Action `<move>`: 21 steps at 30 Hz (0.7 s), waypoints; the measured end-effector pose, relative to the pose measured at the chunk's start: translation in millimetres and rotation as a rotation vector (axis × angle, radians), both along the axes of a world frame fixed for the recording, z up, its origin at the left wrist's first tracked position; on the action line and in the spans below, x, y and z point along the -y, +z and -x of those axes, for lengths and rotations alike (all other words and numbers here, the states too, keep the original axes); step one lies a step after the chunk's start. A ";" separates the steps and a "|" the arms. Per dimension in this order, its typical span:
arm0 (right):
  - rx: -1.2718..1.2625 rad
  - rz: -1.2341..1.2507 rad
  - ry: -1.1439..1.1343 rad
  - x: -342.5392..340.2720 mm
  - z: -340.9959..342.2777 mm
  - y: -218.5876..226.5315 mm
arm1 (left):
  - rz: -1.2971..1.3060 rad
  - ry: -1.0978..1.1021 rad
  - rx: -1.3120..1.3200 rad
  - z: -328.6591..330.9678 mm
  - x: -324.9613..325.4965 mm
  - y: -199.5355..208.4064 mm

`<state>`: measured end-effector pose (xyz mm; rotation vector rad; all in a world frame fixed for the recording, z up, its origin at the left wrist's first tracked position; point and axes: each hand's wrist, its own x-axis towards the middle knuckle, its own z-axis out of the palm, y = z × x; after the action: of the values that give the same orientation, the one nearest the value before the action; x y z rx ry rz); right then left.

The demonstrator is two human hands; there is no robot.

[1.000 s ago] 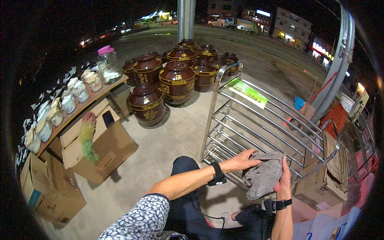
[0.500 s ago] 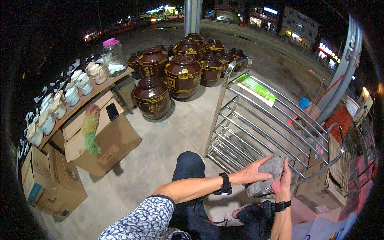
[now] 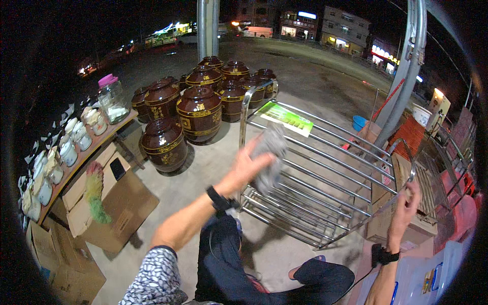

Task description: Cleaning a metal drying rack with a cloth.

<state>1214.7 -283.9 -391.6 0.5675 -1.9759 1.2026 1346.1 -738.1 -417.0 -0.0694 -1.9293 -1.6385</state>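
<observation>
My left hand grips a crumpled grey cloth, blurred by motion, against the left end of a tiered metal rack. The rack is made of shiny tubes and stands tilted before me. A green and white printed card lies on its top bars, just beyond the cloth. Over on the right, my right hand has its fingers curled round the rack's end rail. Black straps circle both wrists.
Brown glazed jars with yellow patterns stand beyond the rack. Lidded white pots and a pink-topped glass jar line a bench at left. Below are a cardboard box, a phone and a feather duster. Plastic bins sit lower right.
My hands have parted. The left has carried the cloth up and left to the rack's left end; the right has let go of the cloth and moved to the right end rail. The view has shifted right.
</observation>
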 end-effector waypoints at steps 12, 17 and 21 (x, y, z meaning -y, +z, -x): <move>0.339 0.351 0.054 -7.9 96.9 16.6 | 0.795 0.609 0.189 119.4 128.2 113.1; 0.399 0.489 0.070 -13.3 96.2 14.6 | 0.643 0.704 -0.029 111.7 114.8 89.2; 0.389 0.530 0.104 -2.4 91.4 14.3 | 0.560 0.763 -0.246 96.2 101.5 43.9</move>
<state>1123.3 -281.5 -377.3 0.1719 -1.8246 1.9320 1249.9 -839.6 -373.1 0.2105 -1.8350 -0.5553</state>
